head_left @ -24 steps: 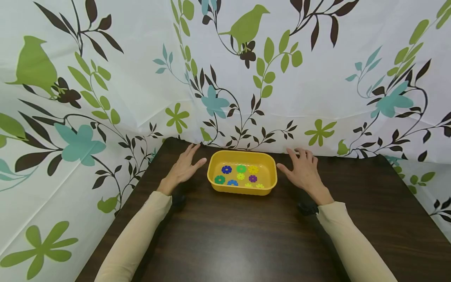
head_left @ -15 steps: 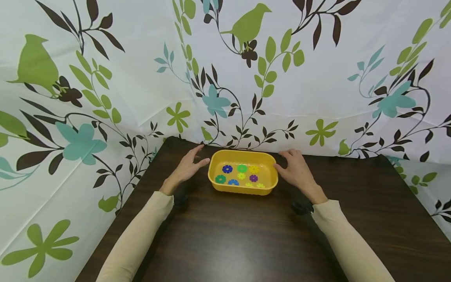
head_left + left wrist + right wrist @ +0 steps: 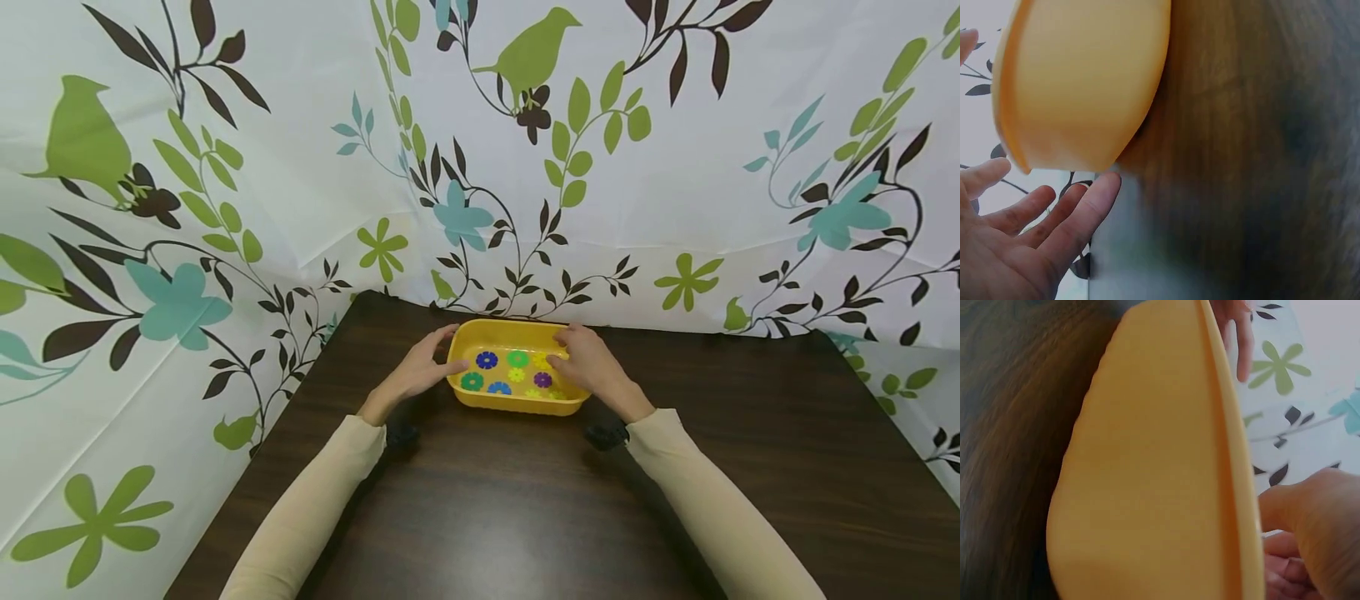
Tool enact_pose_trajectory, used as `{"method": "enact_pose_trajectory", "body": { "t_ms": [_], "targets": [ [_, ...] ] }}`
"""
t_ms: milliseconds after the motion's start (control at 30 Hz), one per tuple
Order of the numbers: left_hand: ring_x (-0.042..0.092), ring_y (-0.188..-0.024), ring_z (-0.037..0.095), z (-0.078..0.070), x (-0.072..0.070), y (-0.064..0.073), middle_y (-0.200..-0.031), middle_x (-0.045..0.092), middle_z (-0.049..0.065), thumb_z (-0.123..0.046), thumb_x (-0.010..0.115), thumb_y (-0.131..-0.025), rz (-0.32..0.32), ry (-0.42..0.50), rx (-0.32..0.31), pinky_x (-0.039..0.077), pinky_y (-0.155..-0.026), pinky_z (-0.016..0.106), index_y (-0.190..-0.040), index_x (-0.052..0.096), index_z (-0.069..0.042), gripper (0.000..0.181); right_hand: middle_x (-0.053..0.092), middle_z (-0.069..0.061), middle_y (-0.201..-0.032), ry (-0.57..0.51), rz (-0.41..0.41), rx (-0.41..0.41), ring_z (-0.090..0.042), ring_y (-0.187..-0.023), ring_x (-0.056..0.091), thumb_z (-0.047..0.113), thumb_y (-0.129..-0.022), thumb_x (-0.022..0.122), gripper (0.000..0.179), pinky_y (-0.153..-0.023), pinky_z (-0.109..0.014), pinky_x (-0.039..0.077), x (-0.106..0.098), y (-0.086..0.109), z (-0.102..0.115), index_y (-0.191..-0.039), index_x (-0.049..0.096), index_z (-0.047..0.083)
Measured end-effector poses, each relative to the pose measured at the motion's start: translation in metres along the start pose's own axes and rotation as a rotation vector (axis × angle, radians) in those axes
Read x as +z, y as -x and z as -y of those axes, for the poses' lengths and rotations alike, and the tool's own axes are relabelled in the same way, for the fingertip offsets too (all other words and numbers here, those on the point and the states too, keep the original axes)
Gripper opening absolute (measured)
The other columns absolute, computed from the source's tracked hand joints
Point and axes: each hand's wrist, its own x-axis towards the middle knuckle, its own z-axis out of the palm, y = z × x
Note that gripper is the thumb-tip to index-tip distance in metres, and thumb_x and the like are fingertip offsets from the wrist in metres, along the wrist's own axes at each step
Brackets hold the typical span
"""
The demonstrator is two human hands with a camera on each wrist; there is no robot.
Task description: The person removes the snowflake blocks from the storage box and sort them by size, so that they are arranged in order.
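The left hand (image 3: 416, 371) has its fingers spread apart at one end of the yellow tray (image 3: 517, 403), thumb over the rim. The right hand (image 3: 596, 364), its thumb and fingers apart, hangs over the other end. Colourful discs (image 3: 487, 360) lie inside, between both hands' fingers; the dark counter (image 3: 480, 508) stretches below them.

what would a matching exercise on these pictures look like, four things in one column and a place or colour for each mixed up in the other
Column one
1. basin
2. left hand
3. right hand
4. table

Column two (as the head view shows it)
A. at the basin's right end
B. dark brown
C. yellow, with coloured discs inside
D. at the basin's left end

Right pairs: 1-C, 2-D, 3-A, 4-B
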Motion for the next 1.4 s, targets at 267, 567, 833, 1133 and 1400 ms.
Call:
{"method": "enact_pose_trajectory", "body": {
  "t_ms": [267, 567, 833, 1133, 1400],
  "targets": [
    [0.047, -0.155, 0.041, 0.005, 0.010, -0.001, -0.173, 0.041, 0.018, -0.044, 0.081, -0.095, 0.009, 0.020, -0.002, 0.040, -0.127, 0.063, -0.173, 0.026, -0.015, 0.100, 0.070, -0.016, -0.093, -0.019, 0.138, 0.086, -0.027, -0.083, 0.064, 0.020, -0.100, 0.074, 0.027, -0.077, -0.039, 0.057, 0.011, -0.018, 0.011, -0.109, 0.075, -0.005],
    [0.054, -0.148, 0.040, 0.005, 0.015, 0.000, -0.173, 0.040, 0.017, -0.039, 0.092, -0.086, 0.017, 0.085, 0.000, 0.038, -0.129, 0.062, -0.174, 0.021, -0.016, 0.115, 0.058, -0.004, -0.069, -0.057, 0.210, 0.205, -0.017, -0.059, 0.054, 0.016, -0.098, 0.072, 0.022, -0.056, -0.025, 0.041, 0.027, -0.030, 0.012, -0.082, 0.064, 0.004],
    [0.047, -0.155, 0.041, 0.006, 0.017, 0.002, -0.176, 0.036, 0.018, -0.035, 0.094, -0.085, 0.025, 0.086, -0.015, 0.034, -0.131, 0.062, -0.174, 0.021, -0.013, 0.117, 0.040, 0.000, -0.058, -0.011, 0.218, 0.211, -0.018, -0.055, 0.043, 0.016, -0.101, 0.072, 0.038, -0.057, -0.027, 0.036, 0.037, -0.034, 0.015, -0.067, 0.057, 0.008],
    [0.053, -0.146, 0.037, 0.008, 0.016, 0.001, -0.174, 0.039, 0.018, -0.038, 0.094, -0.084, 0.033, 0.097, -0.010, 0.039, -0.129, 0.059, -0.175, 0.020, -0.013, 0.120, 0.039, 0.000, -0.057, -0.021, 0.221, 0.211, -0.017, -0.051, 0.042, 0.012, -0.100, 0.071, 0.036, -0.052, -0.025, 0.033, 0.037, -0.037, 0.015, -0.067, 0.057, 0.008],
    [0.056, -0.140, 0.036, 0.009, 0.017, 0.000, -0.170, 0.044, 0.018, -0.038, 0.094, -0.084, 0.043, 0.111, -0.008, 0.042, -0.126, 0.059, -0.175, 0.019, -0.016, 0.121, 0.037, 0.001, -0.051, -0.027, 0.264, 0.273, -0.015, -0.046, 0.037, 0.010, -0.090, 0.069, 0.037, -0.049, -0.025, 0.030, 0.040, -0.042, 0.015, -0.058, 0.051, 0.012]
  ]
}}
